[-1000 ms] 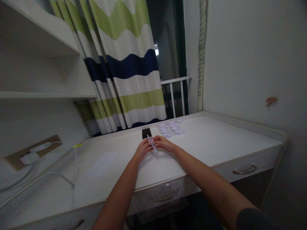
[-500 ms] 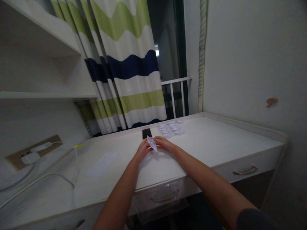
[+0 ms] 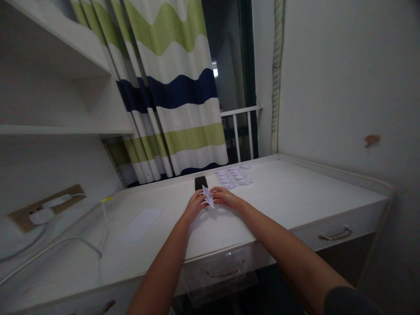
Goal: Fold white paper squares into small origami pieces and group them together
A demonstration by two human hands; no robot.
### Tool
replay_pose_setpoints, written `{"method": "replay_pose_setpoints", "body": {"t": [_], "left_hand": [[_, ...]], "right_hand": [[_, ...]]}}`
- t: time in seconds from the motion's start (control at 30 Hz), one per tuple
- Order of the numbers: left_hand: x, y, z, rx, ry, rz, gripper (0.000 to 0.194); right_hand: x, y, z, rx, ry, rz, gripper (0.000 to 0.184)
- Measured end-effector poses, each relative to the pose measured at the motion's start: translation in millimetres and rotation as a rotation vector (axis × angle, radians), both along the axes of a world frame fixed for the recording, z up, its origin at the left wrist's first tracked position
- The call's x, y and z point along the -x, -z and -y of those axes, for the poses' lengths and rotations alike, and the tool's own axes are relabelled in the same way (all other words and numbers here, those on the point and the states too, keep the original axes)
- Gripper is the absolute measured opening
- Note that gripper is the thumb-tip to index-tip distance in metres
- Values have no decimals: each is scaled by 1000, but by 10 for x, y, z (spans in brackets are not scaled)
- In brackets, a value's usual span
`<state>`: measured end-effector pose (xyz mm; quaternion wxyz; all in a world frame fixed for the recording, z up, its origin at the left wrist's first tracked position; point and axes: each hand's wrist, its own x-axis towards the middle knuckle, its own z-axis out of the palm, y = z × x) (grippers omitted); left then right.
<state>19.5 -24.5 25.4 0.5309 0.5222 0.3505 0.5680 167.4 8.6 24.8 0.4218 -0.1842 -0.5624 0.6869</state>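
Between my two hands, a little above the desk, is a small folded piece of white paper (image 3: 208,197) with pointed ends. My left hand (image 3: 196,204) grips its left side, fingers closed on it. From the right, my right hand (image 3: 224,197) pinches the other side. Part of the fingers is hidden behind the paper. Just beyond my hands lies a black phone (image 3: 201,182). Several white folded paper pieces (image 3: 234,176) sit in rows at the back of the desk, right of the phone.
A flat white paper sheet (image 3: 141,224) lies on the white desk (image 3: 295,192) to the left. Cables (image 3: 78,239) run from a wall socket (image 3: 46,209) at far left. A striped curtain (image 3: 183,118) hangs behind the desk, and a shelf (image 3: 65,130) juts out at upper left.
The folded paper has turned slightly between my fingers and looks narrower, its sides more folded together. Both hands stay in nearly the same place.
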Motion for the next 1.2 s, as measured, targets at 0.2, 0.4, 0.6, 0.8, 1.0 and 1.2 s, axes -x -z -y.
{"method": "replay_pose_setpoints", "body": {"t": [0.2,0.4,0.6,0.8,1.0,1.2], "left_hand": [[4,4,-22,2,-3,22,32],[-6,-3,0,3,57,28,32],[-23,-4,28,-1,79,-17,37],[-25,11,13,14,61,-13,36],[-30,18,0,18,70,-32,33],[-48,2,24,21,26,-32,33]], "right_hand": [[-10,7,-19,22,-2,11,26],[-6,-18,-5,45,0,7,23],[-8,-40,23,80,-35,-11,22],[1,-48,35,97,-45,-20,20],[7,-37,28,96,-48,-13,21],[6,-10,15,65,-51,-4,21]]}}
